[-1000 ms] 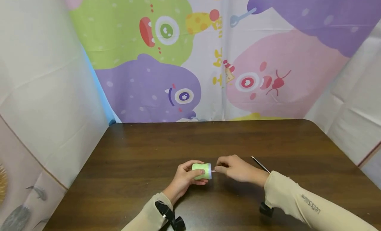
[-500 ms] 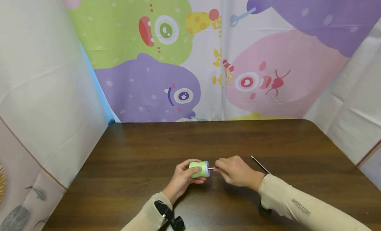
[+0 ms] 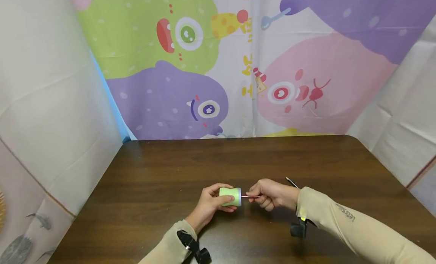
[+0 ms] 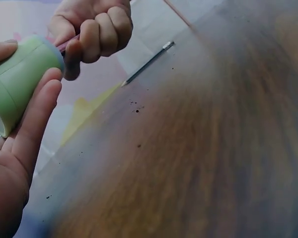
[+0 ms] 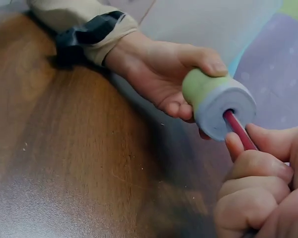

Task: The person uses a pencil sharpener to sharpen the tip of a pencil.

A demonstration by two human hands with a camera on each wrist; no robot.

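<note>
My left hand [image 3: 208, 201] grips a light green pencil sharpener [image 3: 226, 196] above the middle of the table. Its pale blue end faces right, with a round hole in it in the right wrist view. A dark red pencil [image 5: 240, 130] runs into that hole, its tip hidden inside. My right hand [image 3: 270, 194] pinches the pencil between thumb and index finger, close outside the sharpener, the other fingers curled in. In the left wrist view, the thumb and fingers of my left hand [image 4: 20, 153] lie on opposite sides of the green body.
A second, dark pencil [image 4: 149, 63] with a bare pointed tip lies on the brown wooden table [image 3: 163, 169], behind my right wrist in the head view. Dark specks dot the tabletop. A cartoon-printed curtain [image 3: 238, 116] hangs along the far edge.
My right hand has rolled over around the pencil, and its curled fingers now show. More of the red pencil is visible. The left hand and sharpener have shifted only slightly.
</note>
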